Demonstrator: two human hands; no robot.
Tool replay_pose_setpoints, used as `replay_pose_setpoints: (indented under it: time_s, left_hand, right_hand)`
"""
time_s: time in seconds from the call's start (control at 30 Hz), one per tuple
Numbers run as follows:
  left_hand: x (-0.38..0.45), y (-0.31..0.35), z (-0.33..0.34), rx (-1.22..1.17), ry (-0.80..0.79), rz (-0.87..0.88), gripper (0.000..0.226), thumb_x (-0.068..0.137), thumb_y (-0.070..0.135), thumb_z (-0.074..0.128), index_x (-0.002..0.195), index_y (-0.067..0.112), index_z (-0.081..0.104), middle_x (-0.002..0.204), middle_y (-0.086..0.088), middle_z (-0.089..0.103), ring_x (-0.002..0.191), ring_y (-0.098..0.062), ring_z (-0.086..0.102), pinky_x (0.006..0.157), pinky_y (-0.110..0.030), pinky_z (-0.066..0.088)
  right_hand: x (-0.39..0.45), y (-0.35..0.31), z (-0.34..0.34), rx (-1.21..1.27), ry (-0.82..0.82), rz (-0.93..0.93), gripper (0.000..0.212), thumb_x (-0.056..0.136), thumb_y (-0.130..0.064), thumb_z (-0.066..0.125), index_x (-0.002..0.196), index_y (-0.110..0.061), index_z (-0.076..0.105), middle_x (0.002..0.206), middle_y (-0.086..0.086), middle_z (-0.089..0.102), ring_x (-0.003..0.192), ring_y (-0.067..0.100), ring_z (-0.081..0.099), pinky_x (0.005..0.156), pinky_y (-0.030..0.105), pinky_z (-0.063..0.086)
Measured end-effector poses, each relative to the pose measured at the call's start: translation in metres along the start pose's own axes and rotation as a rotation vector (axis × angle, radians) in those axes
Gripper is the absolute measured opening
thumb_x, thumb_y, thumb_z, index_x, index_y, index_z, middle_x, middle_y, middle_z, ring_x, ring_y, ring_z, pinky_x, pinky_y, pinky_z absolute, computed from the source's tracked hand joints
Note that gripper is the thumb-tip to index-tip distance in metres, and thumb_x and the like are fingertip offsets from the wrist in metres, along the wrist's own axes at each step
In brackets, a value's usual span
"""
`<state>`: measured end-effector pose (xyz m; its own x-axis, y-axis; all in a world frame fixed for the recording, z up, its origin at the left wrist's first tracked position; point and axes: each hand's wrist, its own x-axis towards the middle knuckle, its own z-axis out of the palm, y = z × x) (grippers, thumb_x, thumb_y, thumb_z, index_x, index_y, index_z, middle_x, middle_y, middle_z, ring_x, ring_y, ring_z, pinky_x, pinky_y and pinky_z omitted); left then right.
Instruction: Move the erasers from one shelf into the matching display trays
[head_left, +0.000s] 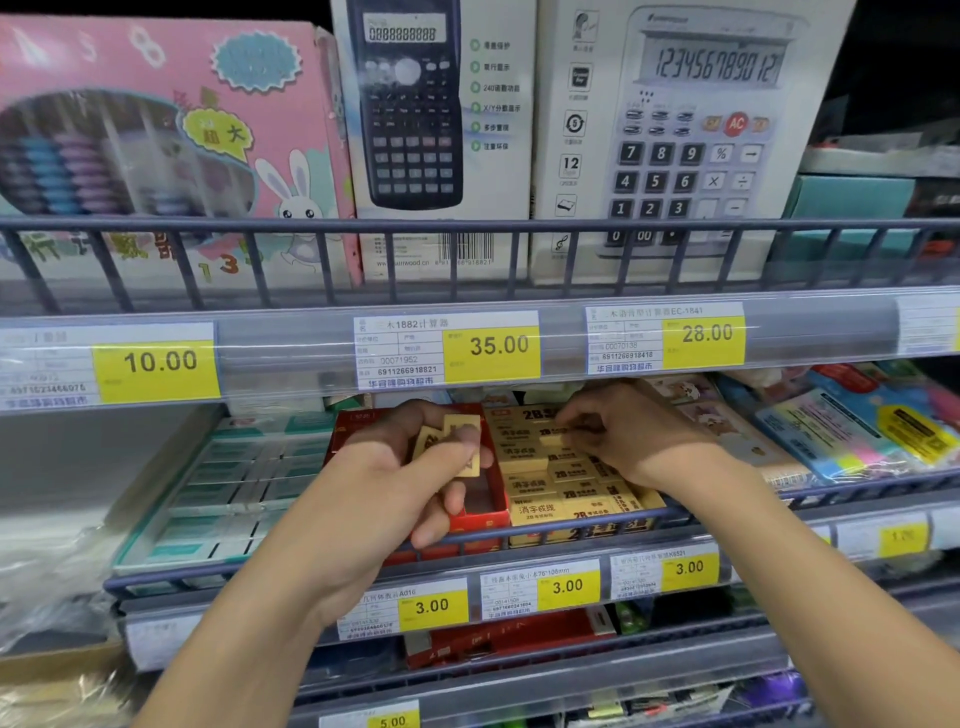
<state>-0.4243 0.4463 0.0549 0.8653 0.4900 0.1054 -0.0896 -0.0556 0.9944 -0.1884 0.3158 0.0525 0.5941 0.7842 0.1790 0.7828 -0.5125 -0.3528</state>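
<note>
Over red tray (470, 512), left hand (415, 478) gripping erasers (451, 441); yellow tray (582, 512) full

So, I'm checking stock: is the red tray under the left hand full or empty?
Mostly empty: the red tray shows bare floor below the left hand, which holds several erasers.

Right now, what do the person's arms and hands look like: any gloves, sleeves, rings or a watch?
The left hand and the right hand are both bare: no gloves, rings or watch show. Both forearms are uncovered down to the frame's bottom edge, with no sleeve in view.
</note>
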Motion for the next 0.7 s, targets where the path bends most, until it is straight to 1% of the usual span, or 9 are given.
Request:
replay_pose_setpoints:
  time_s: [0.13, 0.23, 0.3, 0.33, 0.37, 0.43, 0.53, 0.63, 0.7]
  left_hand:
    - [-0.001, 0.002, 0.0, 0.044, -0.022, -0.003, 0.006, 0.089, 0.038, 0.072, 0.091, 0.032, 0.074, 0.064, -0.003, 0.054, 0.051, -0.016, 0.037, 0.049, -0.018, 0.037]
    - [-0.001, 0.0, -0.001, 0.049, -0.02, 0.009, 0.029, 0.073, 0.05, 0.077, 0.095, 0.032, 0.075, 0.061, -0.001, 0.047, 0.054, -0.014, 0.039, 0.049, -0.017, 0.039]
    - [-0.001, 0.0, 0.0, 0.037, -0.022, 0.013, 0.033, 0.07, 0.051, 0.079, 0.096, 0.031, 0.076, 0.06, 0.001, 0.044, 0.054, -0.014, 0.036, 0.049, -0.017, 0.038]
    - [-0.001, -0.001, 0.0, 0.028, -0.019, 0.016, 0.033, 0.07, 0.05, 0.08, 0.095, 0.03, 0.076, 0.059, 0.002, 0.044, 0.053, -0.014, 0.035, 0.048, -0.017, 0.036]
    - [-0.001, -0.001, 0.001, 0.021, -0.018, 0.024, 0.031, 0.071, 0.049, 0.08, 0.095, 0.029, 0.076, 0.058, 0.004, 0.045, 0.053, -0.013, 0.034, 0.047, -0.017, 0.035]
    - [-0.001, -0.002, 0.003, 0.004, -0.01, 0.033, 0.03, 0.073, 0.046, 0.081, 0.095, 0.027, 0.077, 0.057, 0.008, 0.048, 0.051, -0.011, 0.036, 0.046, -0.017, 0.035]
    - [-0.002, -0.002, 0.006, -0.02, 0.002, 0.047, 0.03, 0.073, 0.044, 0.082, 0.095, 0.024, 0.078, 0.056, 0.008, 0.05, 0.049, -0.009, 0.035, 0.044, -0.016, 0.033]
    - [-0.003, -0.001, 0.01, -0.03, -0.004, 0.042, 0.03, 0.074, 0.041, 0.082, 0.096, 0.021, 0.078, 0.056, 0.008, 0.051, 0.048, -0.01, 0.033, 0.044, -0.016, 0.031]
    - [-0.003, -0.001, 0.009, -0.041, -0.011, 0.028, 0.032, 0.077, 0.035, 0.082, 0.101, 0.014, 0.076, 0.053, 0.009, 0.049, 0.046, -0.008, 0.032, 0.043, -0.015, 0.03]
  right_hand:
    - [-0.001, -0.003, -0.002, -0.019, -0.031, 0.001, 0.022, 0.095, -0.042, 0.063, 0.115, -0.039, 0.07, 0.114, -0.015, 0.064, 0.099, 0.008, 0.059, 0.081, 0.02, 0.042]
    - [-0.013, -0.013, -0.006, 0.006, 0.047, -0.034, 0.026, 0.095, -0.045, 0.061, 0.119, -0.04, 0.067, 0.108, -0.021, 0.065, 0.095, 0.005, 0.06, 0.077, 0.016, 0.042]
    - [-0.03, -0.024, -0.007, 0.264, 0.117, -0.102, 0.018, 0.092, -0.04, 0.066, 0.11, -0.043, 0.069, 0.095, -0.027, 0.067, 0.089, 0.002, 0.062, 0.073, 0.012, 0.044]
    - [-0.039, -0.031, -0.007, 0.465, 0.105, -0.153, 0.019, 0.091, -0.034, 0.07, 0.108, -0.041, 0.07, 0.091, -0.021, 0.069, 0.087, 0.007, 0.064, 0.074, 0.015, 0.048]
    - [-0.048, -0.039, -0.008, 0.653, 0.067, -0.207, 0.021, 0.089, -0.03, 0.072, 0.109, -0.039, 0.071, 0.093, -0.012, 0.072, 0.087, 0.014, 0.066, 0.075, 0.023, 0.052]
    - [-0.063, -0.051, -0.007, 0.818, -0.006, -0.312, 0.032, 0.086, -0.029, 0.074, 0.117, -0.035, 0.069, 0.098, -0.002, 0.072, 0.088, 0.024, 0.067, 0.077, 0.036, 0.055]
    - [-0.073, -0.061, 0.001, 0.719, -0.021, -0.369, 0.052, 0.083, -0.039, 0.075, 0.131, -0.044, 0.057, 0.096, -0.007, 0.067, 0.077, 0.021, 0.061, 0.071, 0.041, 0.055]
    - [-0.075, -0.063, 0.012, 0.45, 0.176, -0.443, 0.045, 0.086, -0.042, 0.073, 0.128, -0.043, 0.058, 0.091, -0.013, 0.063, 0.082, 0.014, 0.056, 0.072, 0.021, 0.046]
    - [-0.076, -0.064, 0.017, 0.457, 0.308, -0.437, 0.036, 0.083, -0.047, 0.073, 0.117, -0.043, 0.062, 0.085, -0.013, 0.06, 0.083, 0.014, 0.054, 0.07, 0.018, 0.043]
